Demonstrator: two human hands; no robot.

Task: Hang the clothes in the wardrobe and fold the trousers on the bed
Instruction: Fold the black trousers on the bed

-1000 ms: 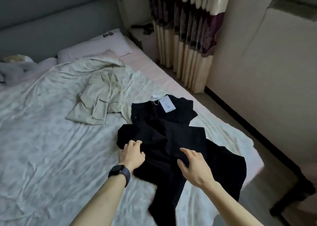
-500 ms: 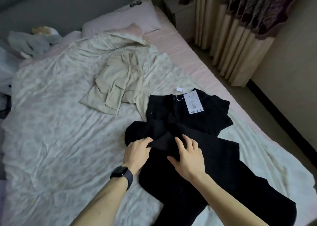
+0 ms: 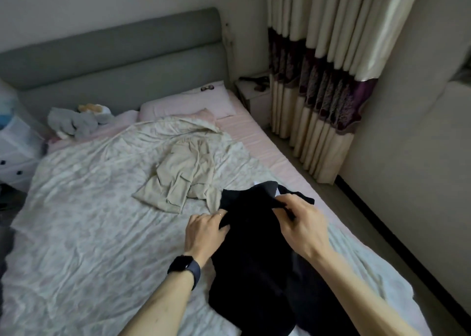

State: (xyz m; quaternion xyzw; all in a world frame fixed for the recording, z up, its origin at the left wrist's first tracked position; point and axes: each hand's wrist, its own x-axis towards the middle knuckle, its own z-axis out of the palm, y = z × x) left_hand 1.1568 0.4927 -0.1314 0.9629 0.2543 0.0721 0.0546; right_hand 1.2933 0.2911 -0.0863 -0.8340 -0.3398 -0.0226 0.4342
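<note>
One bed [image 3: 270, 154]: crumpled pale floral sheet [image 3: 89, 233], grey padded headboard [image 3: 114, 55] behind, cream-and-purple pleated curtain [image 3: 318, 80] at right
Beige crumpled garment [image 3: 182, 182]: mid-sheet, just beside the trousers
Black cloth trousers [image 3: 254, 272]: near right of bed; flat half a second ago, upper edge now raised
Left hand [image 3: 205, 230]: fingers curled, pinching the trousers' left edge
Right hand [image 3: 302, 223]: thumb and fingers pinching their right edge

Both hands, left hand [image 3: 205, 230] and right hand [image 3: 300, 223], grip black trousers [image 3: 254, 259] on the bed [image 3: 89, 221]; beige garment [image 3: 181, 182] at eleven o'clock.
</note>
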